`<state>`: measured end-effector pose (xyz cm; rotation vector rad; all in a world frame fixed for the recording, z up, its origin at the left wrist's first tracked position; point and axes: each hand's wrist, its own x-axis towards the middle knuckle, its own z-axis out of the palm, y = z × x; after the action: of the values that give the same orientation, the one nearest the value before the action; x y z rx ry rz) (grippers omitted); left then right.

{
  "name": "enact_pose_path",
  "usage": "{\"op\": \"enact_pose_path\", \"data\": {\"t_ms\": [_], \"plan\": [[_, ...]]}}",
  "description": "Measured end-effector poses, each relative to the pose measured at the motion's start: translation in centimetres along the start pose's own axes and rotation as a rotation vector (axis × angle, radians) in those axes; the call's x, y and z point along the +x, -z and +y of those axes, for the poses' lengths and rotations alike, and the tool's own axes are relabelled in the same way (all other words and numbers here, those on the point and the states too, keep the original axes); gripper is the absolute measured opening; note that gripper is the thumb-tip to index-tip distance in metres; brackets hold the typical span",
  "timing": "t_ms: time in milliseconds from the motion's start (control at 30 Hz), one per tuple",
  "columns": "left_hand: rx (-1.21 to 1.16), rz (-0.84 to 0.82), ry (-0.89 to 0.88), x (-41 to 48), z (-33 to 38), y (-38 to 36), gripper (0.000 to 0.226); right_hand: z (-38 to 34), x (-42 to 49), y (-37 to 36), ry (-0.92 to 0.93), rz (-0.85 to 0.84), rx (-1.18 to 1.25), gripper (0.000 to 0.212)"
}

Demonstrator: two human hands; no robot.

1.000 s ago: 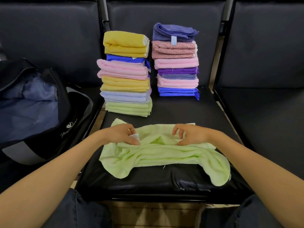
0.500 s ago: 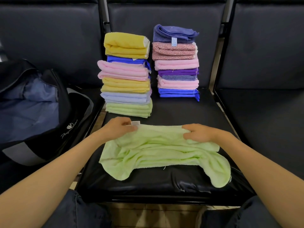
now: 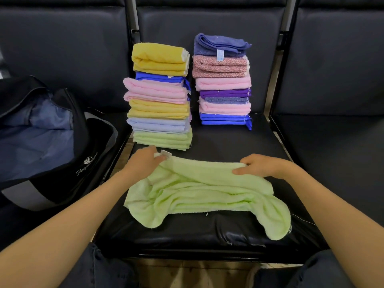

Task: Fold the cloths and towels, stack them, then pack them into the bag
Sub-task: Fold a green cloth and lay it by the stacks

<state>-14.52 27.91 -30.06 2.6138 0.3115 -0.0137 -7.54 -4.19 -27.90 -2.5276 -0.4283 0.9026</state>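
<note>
Our light green towel (image 3: 203, 190) lies rumpled across the front of the black seat (image 3: 228, 142). It looks like soft, light terry, so we reckon it sags anywhere we don't support it. Our left hand (image 3: 143, 163) pinches the far corner by the white label (image 3: 166, 153), and the fingers of our right hand (image 3: 261, 166) curl over the far edge. Corners are probably the best grab.

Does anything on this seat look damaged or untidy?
Yes. The front edge of the seat cushion is cracked and peeling. The green towel lies crumpled, its right corner drooping over that edge, while the left hand and right hand hold its far edge.
</note>
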Motion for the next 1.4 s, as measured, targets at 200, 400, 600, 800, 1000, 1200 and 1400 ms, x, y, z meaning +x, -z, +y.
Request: {"op": "enact_pose_path", "data": {"t_ms": [200, 400, 600, 800, 1000, 1200, 1400], "plan": [[-0.248, 0.038, 0.1, 0.9, -1.3, 2.3, 0.036, 1.3, 0.4, 0.5, 0.033, 0.21, 0.355, 0.02], [0.084, -0.005, 0.108, 1.6, -2.3, 1.3, 0.027, 0.8, 3.2, -2.3, -0.02, 0.33, -0.152, 0.018], [0.224, 0.077, 0.087, 1.7, -2.5, 0.4, 0.026, 0.2, 4.1, -3.4, -0.16, 0.407, -0.241, 0.019], [0.294, 0.044, 0.086, 2.1, -2.5, 0.1, 0.031, 0.0, 4.5, -3.3, -0.215, 0.405, -0.298, 0.031], [0.246, -0.057, 0.092, 2.1, -2.2, 0.2, 0.032, 1.1, 4.4, -2.5, -0.174, 0.275, -0.305, 0.025], [0.067, 0.118, -0.01, 0.9, -1.6, 1.3, 0.024, 1.2, 3.3, -2.0, -0.209, 0.459, -0.306, 0.024], [-0.264, 0.268, -0.064, -0.4, 0.4, 3.7, 0.034, 0.8, 0.6, 0.4, -0.143, 0.605, 0.017, 0.02]]}}
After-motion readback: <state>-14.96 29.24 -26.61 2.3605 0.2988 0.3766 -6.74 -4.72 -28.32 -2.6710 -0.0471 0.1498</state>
